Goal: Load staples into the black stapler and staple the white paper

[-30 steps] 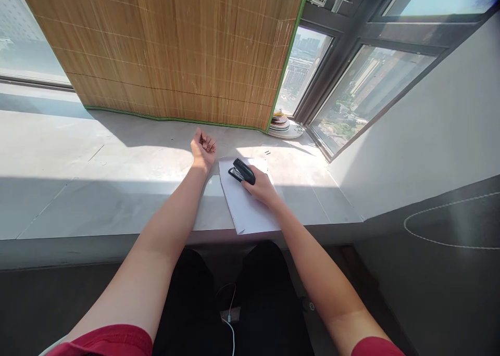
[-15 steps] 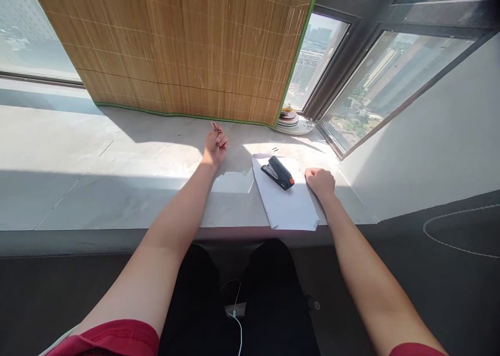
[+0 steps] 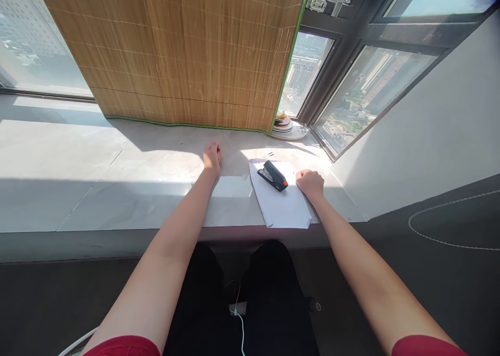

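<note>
Head view: black stapler lies on the white paper, nearer the far end, narrow end pointing left and away, orange tab toward the right hand. Neither hand holds it; the paper probably serves as its resting place. Paper lies flat on the ledge, near edge about at the ledge's front, likely for easy reach. Right hand is beside the paper's right edge, fingers folded into a loose fist; cannot tell if it touches the paper. Left hand is left of the paper, apart from it, fingers curled in; cannot tell if anything small is inside. Both arms seem propped on the ledge, as if for support. Bamboo blind hangs down to the ledge, presumably against the sun; plates sit stacked in the window corner, likely out of the way.

Counts: 1 stapler, 2 hands, 1 blind, 1 stack of plates (number in it unclear), 1 top sheet of paper showing (sheets under it: cannot tell), 2 small dark slivers just beyond the paper, maybe staples, 1 white cable between the legs
</note>
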{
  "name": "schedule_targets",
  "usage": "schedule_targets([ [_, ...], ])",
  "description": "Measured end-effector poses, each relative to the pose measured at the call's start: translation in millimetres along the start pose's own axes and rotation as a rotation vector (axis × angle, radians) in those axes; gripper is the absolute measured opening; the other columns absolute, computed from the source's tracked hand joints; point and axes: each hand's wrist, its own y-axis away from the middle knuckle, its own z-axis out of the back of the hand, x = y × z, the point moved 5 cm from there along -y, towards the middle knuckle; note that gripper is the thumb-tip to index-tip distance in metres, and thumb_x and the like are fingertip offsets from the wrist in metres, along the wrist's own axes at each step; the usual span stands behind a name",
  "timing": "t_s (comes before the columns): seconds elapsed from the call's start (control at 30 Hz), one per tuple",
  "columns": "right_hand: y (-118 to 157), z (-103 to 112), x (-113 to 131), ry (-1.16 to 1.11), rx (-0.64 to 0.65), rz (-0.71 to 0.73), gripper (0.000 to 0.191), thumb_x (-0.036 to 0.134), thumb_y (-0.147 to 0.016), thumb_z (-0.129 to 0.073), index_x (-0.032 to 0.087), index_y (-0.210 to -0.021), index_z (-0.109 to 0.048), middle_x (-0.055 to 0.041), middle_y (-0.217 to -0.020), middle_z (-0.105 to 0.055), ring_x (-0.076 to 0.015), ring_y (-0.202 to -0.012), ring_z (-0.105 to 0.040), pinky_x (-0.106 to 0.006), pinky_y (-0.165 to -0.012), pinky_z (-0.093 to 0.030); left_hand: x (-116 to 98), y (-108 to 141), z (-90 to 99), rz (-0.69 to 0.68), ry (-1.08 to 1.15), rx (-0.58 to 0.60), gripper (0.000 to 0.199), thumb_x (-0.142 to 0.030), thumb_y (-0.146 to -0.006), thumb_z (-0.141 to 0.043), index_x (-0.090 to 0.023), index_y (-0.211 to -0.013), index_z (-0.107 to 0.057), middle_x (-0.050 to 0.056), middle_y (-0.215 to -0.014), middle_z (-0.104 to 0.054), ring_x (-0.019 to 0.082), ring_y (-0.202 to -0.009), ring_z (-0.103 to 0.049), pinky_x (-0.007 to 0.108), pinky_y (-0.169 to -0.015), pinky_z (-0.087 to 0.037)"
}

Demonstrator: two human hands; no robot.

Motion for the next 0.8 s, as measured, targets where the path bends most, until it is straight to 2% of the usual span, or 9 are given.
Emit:
schedule_targets([
  [0.07,0,-1,0,-0.004,0.002,-0.001,0.037,0.026,-0.104,-0.049,0.016,-0.092,-0.083,-0.0183,-0.095,-0.077,-0.0297,-0.088,-0.071,-0.034,-0.074,-0.042,-1,8,-0.7,-0.037,-0.326,0.069,0.048,-0.035,-0.109,-0.053,-0.023,-0.063,-0.049,-0.005,-0.048,-0.035,0.012,-0.046,-0.031,0.025,-0.051,-0.029],
  [0.13,0,-1,1,-0.009,0.008,-0.004,0.037,0.026,-0.104,-0.049,0.016,-0.093,-0.083,-0.0182,-0.095,-0.077,-0.0295,-0.089,-0.072,-0.034,-0.075,-0.044,-6,17,7.9,-0.092,-0.640,0.138,0.040,-0.032,-0.107,-0.053,-0.022,-0.069,-0.060,0.002,-0.060,-0.055,0.015,-0.057,-0.049,0.028,-0.061,-0.041],
  [0.2,0,-1,1,-0.014,0.010,-0.003,0.038,0.026,-0.104,-0.049,0.016,-0.094,-0.084,-0.0182,-0.096,-0.078,-0.0297,-0.091,-0.073,-0.034,-0.077,-0.047,-16,25,30.8,-0.166,-0.946,0.129,0.024,-0.024,-0.103,-0.057,-0.021,-0.084,-0.073,0.010,-0.091,-0.075,0.023,-0.086,-0.067,0.034,-0.081,-0.051],
  [0.23,-1,-1,2,-0.015,0.009,-0.001,0.038,0.026,-0.104,-0.049,0.016,-0.095,-0.084,-0.0183,-0.097,-0.078,-0.0299,-0.092,-0.074,-0.034,-0.078,-0.047,-23,29,47.0,-0.197,-1.130,0.087,0.017,-0.020,-0.098,-0.061,-0.021,-0.092,-0.077,0.014,-0.109,-0.077,0.029,-0.105,-0.069,0.040,-0.093,-0.053],
  [0.3,-1,-1,3,-0.011,0.003,0.000,0.038,0.027,-0.105,-0.049,0.016,-0.098,-0.085,-0.0191,-0.099,-0.079,-0.0304,-0.095,-0.076,-0.034,-0.080,-0.049,-40,35,83.4,-0.246,-1.364,-0.029,0.027,-0.022,-0.100,-0.058,-0.020,-0.116,-0.080,0.020,-0.136,-0.071,0.037,-0.132,-0.062,0.051,-0.112,-0.049],
  [0.43,0,-1,4,-0.009,0.002,0.002,0.039,0.028,-0.105,-0.049,0.015,-0.102,-0.086,-0.0205,-0.103,-0.081,-0.0315,-0.100,-0.077,-0.035,-0.084,-0.052,-67,49,149.7,-0.155,-1.586,-0.159,0.050,-0.027,-0.104,-0.050,-0.015,-0.149,-0.069,0.026,-0.161,-0.056,0.044,-0.150,-0.050,0.067,-0.126,-0.037],
  [0.53,1,2,6,-0.017,0.011,0.009,0.039,0.029,-0.105,-0.049,0.016,-0.103,-0.086,-0.0203,-0.104,-0.081,-0.0321,-0.101,-0.077,-0.036,-0.085,-0.053,-69,68,180.1,-0.001,-1.652,-0.165,0.061,-0.040,-0.107,-0.045,-0.017,-0.161,-0.059,0.027,-0.175,-0.040,0.051,-0.165,-0.029,0.085,-0.125,-0.022],
  [0.63,3,4,8,-0.019,0.022,0.019,0.040,0.028,-0.105,-0.048,0.016,-0.103,-0.086,-0.0207,-0.104,-0.081,-0.0329,-0.102,-0.077,-0.037,-0.085,-0.053,-59,96,188.6,0.068,-1.617,-0.183,0.068,-0.048,-0.110,-0.031,-0.020,-0.169,-0.049,0.022,-0.183,-0.029,0.052,-0.170,-0.018,0.088,-0.126,-0.012],
  [0.8,8,8,12,-0.012,0.037,-0.002,0.042,0.025,-0.105,-0.046,0.010,-0.112,-0.084,-0.0256,-0.107,-0.079,-0.0356,-0.105,-0.076,-0.039,-0.086,-0.052,-43,124,175.3,0.041,-1.589,-0.241,0.077,-0.048,-0.109,-0.031,-0.004,-0.171,-0.040,0.033,-0.181,-0.022,0.059,-0.168,-0.014,0.090,-0.123,-0.015],
])
